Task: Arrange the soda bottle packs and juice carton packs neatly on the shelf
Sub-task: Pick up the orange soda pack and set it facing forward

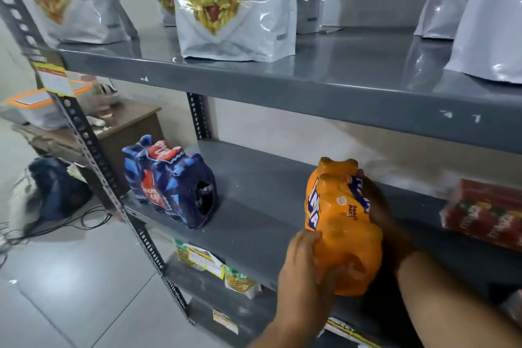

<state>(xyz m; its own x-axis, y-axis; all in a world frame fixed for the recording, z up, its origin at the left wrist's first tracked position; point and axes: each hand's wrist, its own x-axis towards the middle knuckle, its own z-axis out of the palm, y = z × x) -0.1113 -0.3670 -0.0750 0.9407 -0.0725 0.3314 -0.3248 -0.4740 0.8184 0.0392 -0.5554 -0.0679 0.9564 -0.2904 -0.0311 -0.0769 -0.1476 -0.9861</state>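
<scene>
An orange soda bottle pack point(343, 223) stands near the front edge of the grey middle shelf point(254, 206). My left hand point(303, 271) grips its near left corner. My right hand point(378, 212) presses against its right side, partly hidden behind the pack. A dark blue soda bottle pack point(172, 182) stands at the left end of the same shelf, well apart from the orange one. A red juice carton pack point(485, 213) lies at the right end of that shelf, cut off by the frame edge.
Large snack pouches point(234, 5) line the upper shelf point(282, 79). Smaller snack packets point(220, 265) sit on the shelf below. A perforated upright post point(113, 186) runs down the left. Beyond it stand a wooden table point(124, 124), a dark bag point(53, 192) and cables on the floor.
</scene>
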